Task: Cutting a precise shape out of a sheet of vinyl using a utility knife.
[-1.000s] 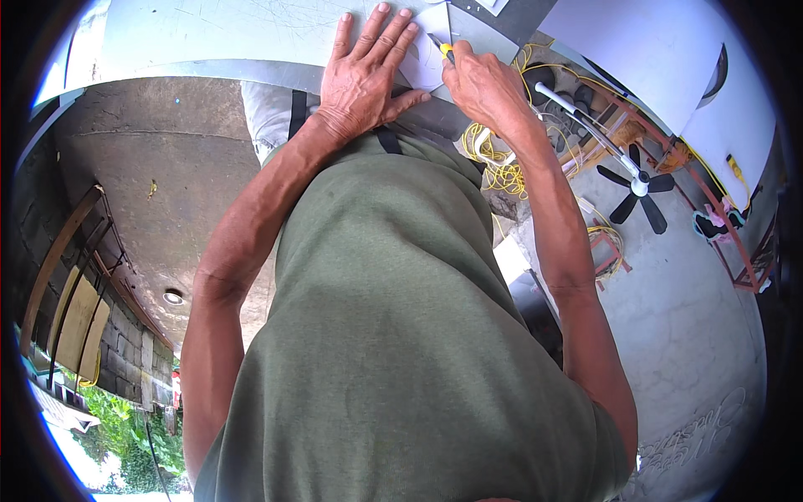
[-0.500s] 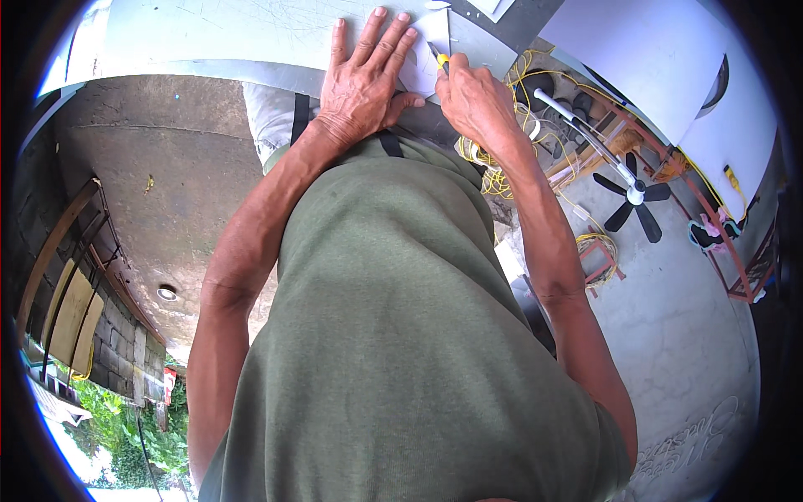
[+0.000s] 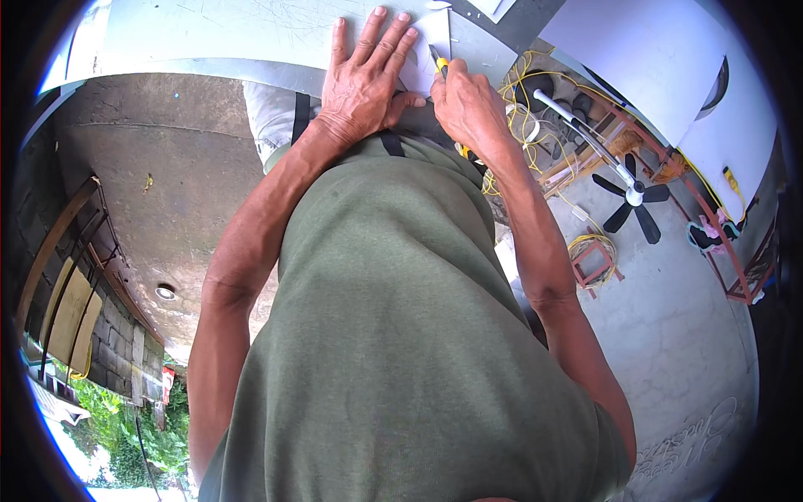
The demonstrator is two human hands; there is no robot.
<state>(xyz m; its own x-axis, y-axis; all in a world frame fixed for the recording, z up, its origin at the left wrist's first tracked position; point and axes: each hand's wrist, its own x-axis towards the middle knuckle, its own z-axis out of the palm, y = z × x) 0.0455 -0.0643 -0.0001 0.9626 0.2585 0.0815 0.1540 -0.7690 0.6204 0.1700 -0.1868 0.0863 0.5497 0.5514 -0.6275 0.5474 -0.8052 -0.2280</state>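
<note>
My left hand [image 3: 362, 82] lies flat with fingers spread, its fingertips over the left side of a white sheet [image 3: 428, 63] on the work table [image 3: 209, 38]. Just to its right, my right hand [image 3: 468, 105] is closed round a yellow utility knife [image 3: 442, 64]. The dark blade points up and to the left, over the sheet; whether it touches the surface I cannot tell. A small white offcut [image 3: 437, 5] sits at the sheet's far end. My right palm hides most of the knife's handle.
To the right stand a white fan with black blades [image 3: 636, 197], tangled yellow cord [image 3: 527, 75] and a reddish metal frame [image 3: 719, 234]. Large white panels [image 3: 644, 50] lean at the far right. A grey board [image 3: 481, 50] extends beside the sheet.
My right hand has drawn slightly toward my body and left, with the knife in it. My left hand stays in place on the sheet.
</note>
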